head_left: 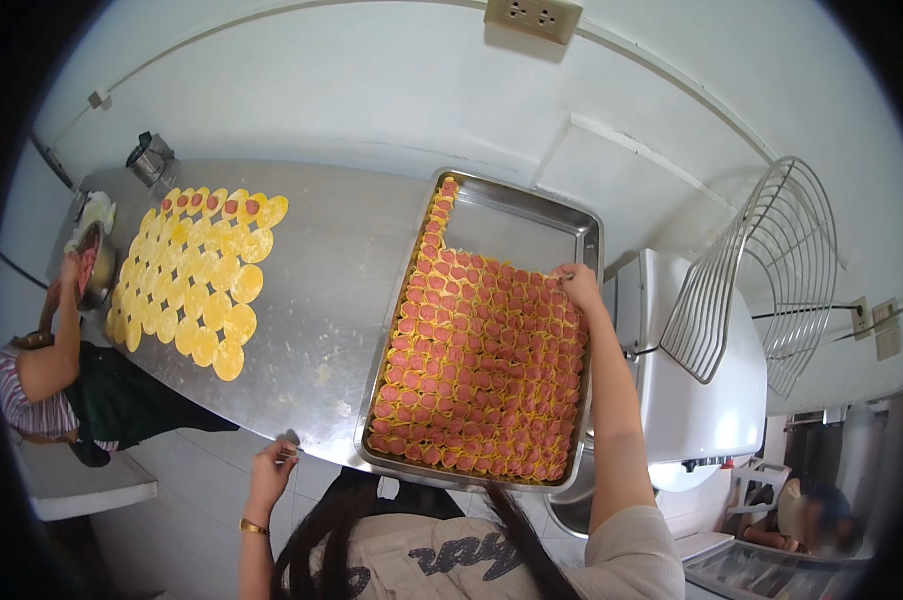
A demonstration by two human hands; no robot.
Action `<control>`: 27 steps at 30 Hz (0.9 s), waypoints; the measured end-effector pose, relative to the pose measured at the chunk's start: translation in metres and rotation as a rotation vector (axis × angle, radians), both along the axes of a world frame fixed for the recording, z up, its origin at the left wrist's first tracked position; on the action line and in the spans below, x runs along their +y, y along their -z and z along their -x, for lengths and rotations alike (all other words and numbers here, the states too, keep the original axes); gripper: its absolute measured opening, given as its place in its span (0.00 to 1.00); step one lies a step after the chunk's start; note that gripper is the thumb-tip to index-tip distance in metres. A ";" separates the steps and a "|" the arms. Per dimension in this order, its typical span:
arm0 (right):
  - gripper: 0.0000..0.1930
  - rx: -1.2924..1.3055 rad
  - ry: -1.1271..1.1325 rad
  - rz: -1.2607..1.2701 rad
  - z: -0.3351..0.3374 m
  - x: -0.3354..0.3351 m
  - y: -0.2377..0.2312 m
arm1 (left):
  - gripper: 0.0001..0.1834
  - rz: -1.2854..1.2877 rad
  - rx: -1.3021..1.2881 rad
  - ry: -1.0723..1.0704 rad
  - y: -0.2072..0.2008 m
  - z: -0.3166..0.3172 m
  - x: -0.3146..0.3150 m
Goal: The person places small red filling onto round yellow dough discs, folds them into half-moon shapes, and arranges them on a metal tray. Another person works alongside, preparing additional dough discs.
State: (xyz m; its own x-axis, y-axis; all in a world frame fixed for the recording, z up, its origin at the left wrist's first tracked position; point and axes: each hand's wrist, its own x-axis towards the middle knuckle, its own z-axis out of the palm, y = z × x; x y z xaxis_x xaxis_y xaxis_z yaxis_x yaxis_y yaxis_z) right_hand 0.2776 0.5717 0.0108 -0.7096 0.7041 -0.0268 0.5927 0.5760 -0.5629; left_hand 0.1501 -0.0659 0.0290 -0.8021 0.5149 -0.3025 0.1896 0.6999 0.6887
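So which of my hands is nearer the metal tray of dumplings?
Right. Your right hand is over the right side of the metal tray; your left hand is apart from it, past its near-left corner.

We're getting pretty bright, even light here, with a soft shadow under the wall outlet (533,14) and a pale shine on the near edge of the counter (331,230). Fisheye curves everything outward, corners go black, and we lose detail in the dim lower right.

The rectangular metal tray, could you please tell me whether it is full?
Partly full: dumplings cover most of the tray, but bare metal shows across much of its far end.
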 end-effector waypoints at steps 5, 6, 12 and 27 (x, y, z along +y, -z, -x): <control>0.09 0.030 -0.042 -0.070 0.000 0.002 0.007 | 0.09 -0.005 0.027 0.024 -0.001 0.000 0.003; 0.09 -0.006 -0.030 -0.062 0.001 0.005 0.007 | 0.09 -0.011 0.031 0.032 -0.002 0.001 0.004; 0.14 -0.067 -0.046 -0.104 0.008 0.013 0.011 | 0.09 0.016 0.048 0.079 -0.002 0.001 0.002; 0.11 -0.245 -0.181 -0.125 0.017 0.037 0.030 | 0.11 0.102 0.039 0.058 -0.015 0.018 -0.024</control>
State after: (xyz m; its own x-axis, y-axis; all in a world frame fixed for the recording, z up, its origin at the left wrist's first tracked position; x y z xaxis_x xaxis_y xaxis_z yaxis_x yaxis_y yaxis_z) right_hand 0.2609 0.6088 -0.0192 -0.8069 0.5754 -0.1338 0.5833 0.7400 -0.3349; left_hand 0.1321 -0.0898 0.0445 -0.7841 0.5288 -0.3249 0.2569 0.7531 0.6057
